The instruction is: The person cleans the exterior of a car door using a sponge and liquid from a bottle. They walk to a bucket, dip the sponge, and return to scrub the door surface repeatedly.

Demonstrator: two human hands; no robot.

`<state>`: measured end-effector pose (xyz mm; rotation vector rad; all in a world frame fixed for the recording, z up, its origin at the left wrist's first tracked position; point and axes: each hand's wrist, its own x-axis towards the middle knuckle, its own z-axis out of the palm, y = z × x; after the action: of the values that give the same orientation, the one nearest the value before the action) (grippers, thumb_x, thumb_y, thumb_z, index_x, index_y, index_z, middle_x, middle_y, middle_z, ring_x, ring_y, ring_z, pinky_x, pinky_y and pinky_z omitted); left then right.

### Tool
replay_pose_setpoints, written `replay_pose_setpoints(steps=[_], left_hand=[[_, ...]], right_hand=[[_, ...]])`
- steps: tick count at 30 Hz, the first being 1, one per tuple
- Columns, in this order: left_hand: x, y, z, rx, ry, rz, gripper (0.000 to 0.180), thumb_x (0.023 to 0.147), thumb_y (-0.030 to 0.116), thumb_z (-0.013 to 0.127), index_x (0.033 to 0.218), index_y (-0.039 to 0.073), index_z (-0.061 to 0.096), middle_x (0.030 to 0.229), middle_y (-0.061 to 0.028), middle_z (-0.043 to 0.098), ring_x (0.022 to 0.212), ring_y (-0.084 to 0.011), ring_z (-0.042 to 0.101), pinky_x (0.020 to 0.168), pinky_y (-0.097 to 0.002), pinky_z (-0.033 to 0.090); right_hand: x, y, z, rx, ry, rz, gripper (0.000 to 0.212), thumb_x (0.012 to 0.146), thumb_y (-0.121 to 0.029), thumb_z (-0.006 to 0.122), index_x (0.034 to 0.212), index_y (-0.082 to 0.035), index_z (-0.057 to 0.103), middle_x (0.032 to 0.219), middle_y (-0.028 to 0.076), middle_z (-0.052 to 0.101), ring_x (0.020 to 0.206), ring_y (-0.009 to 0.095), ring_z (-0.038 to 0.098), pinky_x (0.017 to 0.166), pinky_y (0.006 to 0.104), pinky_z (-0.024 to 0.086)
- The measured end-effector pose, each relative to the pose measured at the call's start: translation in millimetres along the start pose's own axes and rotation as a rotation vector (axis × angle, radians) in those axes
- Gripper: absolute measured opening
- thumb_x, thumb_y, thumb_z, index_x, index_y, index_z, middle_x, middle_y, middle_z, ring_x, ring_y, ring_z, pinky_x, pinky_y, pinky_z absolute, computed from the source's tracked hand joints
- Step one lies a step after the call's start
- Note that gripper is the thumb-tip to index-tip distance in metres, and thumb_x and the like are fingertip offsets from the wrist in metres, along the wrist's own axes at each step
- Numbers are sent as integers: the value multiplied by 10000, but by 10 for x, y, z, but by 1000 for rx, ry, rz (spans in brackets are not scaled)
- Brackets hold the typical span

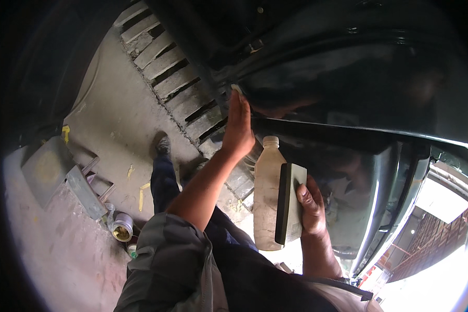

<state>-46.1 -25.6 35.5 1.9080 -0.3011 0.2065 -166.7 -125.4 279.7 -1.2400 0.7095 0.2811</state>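
Partly behind the block (290, 205), pale bottle (267, 192).

Grey concrete floor (109, 106), slatted grating (164, 63), yellow strips (141, 198) (thin, scattered), open tin (124, 218).

We see a grey jacket (164, 260) (zip (343, 285) along its edge), a dark top (260, 288), navy trousers (164, 177), a dark shoe (164, 144).
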Motion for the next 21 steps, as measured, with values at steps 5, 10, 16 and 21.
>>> replay_pose_setpoints(steps=[5,10,16,21], left_hand=[[-162,23,31,1,-27,-4,1013,771,-174,528,1621,99,48,1601,-381,73,1481,-544,185,1208,-534,241],[-298,63,-91,37,-130,-11,1020,756,-163,550,1620,98,74,1605,-364,93,1481,-538,182,1205,-543,244],[-406,104,-383,81,-392,-169,865,782,-119,512,1582,61,235,1580,-312,253,1467,-454,285,1209,-473,292],[-425,54,-784,65,-295,-513,452,906,54,514,1357,48,526,1039,-221,715,873,-414,700,769,-460,560]], right_hand=[[26,0,36,-76,32,-9,644,912,-351,758,1378,1,486,1209,95,646,1076,189,625,961,345,495],[33,-35,129,-97,48,7,614,918,-346,751,1361,-3,502,1188,92,652,1051,185,639,939,337,516],[61,14,48,-99,-35,2,615,908,-342,763,1358,-7,512,1183,90,657,1043,185,642,938,333,515],[82,7,-61,-52,-191,-66,653,881,-345,795,1364,-8,513,1215,67,647,1107,172,602,994,329,463]])
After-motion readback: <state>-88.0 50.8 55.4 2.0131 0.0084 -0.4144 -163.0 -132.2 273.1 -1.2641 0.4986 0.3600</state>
